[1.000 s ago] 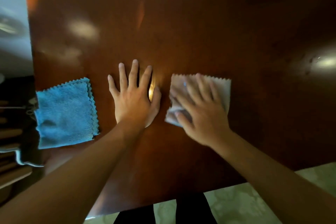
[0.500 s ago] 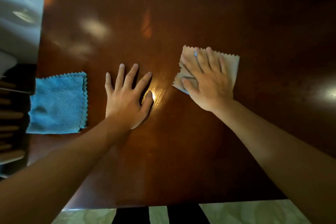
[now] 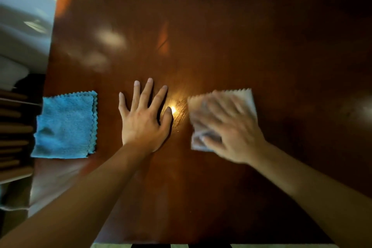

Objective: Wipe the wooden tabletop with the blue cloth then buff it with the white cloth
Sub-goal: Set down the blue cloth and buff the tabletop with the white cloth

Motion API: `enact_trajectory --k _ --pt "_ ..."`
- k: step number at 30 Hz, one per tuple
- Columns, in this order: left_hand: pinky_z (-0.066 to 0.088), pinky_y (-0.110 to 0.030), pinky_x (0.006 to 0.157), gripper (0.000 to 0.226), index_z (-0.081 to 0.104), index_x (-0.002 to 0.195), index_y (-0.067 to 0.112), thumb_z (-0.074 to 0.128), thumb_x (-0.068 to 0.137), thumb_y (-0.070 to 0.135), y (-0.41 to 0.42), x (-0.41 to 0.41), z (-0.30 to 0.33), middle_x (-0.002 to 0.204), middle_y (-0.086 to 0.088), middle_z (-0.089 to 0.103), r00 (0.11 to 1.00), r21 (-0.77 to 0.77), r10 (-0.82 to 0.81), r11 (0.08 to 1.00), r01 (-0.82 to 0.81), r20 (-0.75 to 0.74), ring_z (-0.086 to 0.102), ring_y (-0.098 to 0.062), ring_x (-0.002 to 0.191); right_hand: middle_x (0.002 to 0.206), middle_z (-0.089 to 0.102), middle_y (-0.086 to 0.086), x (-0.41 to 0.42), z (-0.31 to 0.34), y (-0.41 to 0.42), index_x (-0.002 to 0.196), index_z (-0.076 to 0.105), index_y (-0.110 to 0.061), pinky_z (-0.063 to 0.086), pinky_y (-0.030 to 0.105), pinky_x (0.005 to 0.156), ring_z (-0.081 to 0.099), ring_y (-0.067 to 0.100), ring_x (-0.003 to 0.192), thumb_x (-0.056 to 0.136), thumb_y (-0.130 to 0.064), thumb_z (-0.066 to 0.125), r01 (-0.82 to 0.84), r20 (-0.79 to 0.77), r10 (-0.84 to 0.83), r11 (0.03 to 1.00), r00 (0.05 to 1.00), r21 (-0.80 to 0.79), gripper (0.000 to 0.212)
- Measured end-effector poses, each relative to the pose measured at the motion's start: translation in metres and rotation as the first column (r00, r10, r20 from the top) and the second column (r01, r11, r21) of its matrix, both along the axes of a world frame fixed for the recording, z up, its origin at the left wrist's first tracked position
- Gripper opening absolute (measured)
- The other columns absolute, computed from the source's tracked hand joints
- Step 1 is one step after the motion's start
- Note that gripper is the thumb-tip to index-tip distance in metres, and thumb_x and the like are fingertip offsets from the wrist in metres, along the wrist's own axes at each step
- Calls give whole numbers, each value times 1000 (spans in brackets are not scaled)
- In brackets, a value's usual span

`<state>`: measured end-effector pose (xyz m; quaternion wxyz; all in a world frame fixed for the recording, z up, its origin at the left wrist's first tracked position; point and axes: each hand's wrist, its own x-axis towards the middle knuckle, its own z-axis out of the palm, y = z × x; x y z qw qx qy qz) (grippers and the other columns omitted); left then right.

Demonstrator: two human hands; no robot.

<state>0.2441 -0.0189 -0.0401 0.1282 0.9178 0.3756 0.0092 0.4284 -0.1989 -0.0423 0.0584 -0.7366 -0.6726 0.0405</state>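
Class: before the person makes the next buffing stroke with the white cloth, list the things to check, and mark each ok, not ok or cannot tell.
1. White cloth flat under the right hand: ok.
2. Left hand flat on the wooden tabletop, bracing: ok.
3. Blue cloth set aside at the left edge, untouched: ok.
4. Path ahead free of objects: ok.
5. Tabletop fully wiped already: cannot tell.

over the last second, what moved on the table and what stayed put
The right hand slid the white cloth away from the person, then back toward them; it is motion-blurred now. The left hand stayed flat on the tabletop, and the blue cloth stayed folded at the left edge.
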Motion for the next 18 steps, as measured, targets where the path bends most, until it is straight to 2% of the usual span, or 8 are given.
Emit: enact_trajectory --k 3,6,9,14,18 --pt "-1 -60 122 59 26 156 35 28 100 55 0 0 -2 168 -1 18 1000 21 -4 1000 3 4 2 -26 156 168 29 6 35 3 59 158 30 -38 17 53 126 20 32 156 101 -59 27 166 44 -163 984 986 -70 61" --pt "0 -61 122 59 27 156 35 29 101 54 0 0 -3 167 -1 20 1000 34 -4 999 4 15 4 -27 156 169 25 1 42 5 92 158 30 -40 12 53 127 14 30 158 102 -54 27 242 46 -239 967 970 -82 58" --pt "1 -61 122 58 29 156 35 29 101 53 -1 1 -2 167 -1 21 1000 32 -6 999 5 29 5 -27 156 171 20 2 23 6 81 159 26 -41 9 55 127 10 31 158 100 -58 26 175 5 -175 978 985 -110 62" --pt "-1 -60 122 58 29 156 34 31 100 51 -1 1 1 167 -1 21 1000 22 2 1000 -2 21 4 -26 156 168 28 5 -44 2 11 157 38 -36 24 60 123 19 32 157 102 -58 38 24 -60 -26 999 998 -27 59" --pt "-3 -59 122 58 29 156 33 31 101 50 -1 1 2 167 -2 20 1000 16 -5 1000 5 8 2 -26 156 165 35 6 -27 3 -2 155 38 -37 27 57 122 24 29 156 102 -63 39 -93 -35 93 995 995 -17 59"
